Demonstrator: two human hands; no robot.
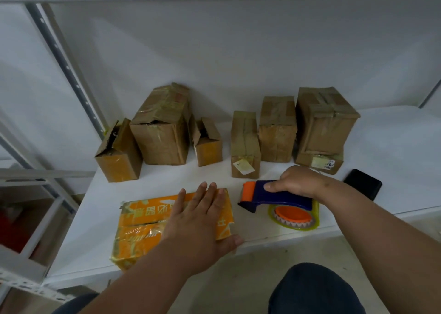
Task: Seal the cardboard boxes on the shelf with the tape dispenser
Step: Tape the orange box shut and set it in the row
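The orange box [152, 220] lies flat at the front of the white shelf [393, 146], close to the edge. The left hand [202, 218] rests flat on top of it, fingers straight and spread, pressing it down. The right hand [298, 182] is curled round the handle of the tape dispenser [281, 201], which sits on the shelf just right of the box. It has a blue body, an orange front and a roll of clear tape.

The orange box has shiny tape on it already, but a dark slit still shows across its top, so I think it is not fully shut. Six brown boxes [245, 144] stand in a row at the back. The three on the right look taped up. On the left, two small ones have flaps that gape open, and the big one between them has a torn gap. So I think about half the job is left.

A black phone [362, 184] lies on the shelf to the right. The wall behind is plain white. A grey metal post [64, 63] with holes stands at the left. Another shelf runs overhead.
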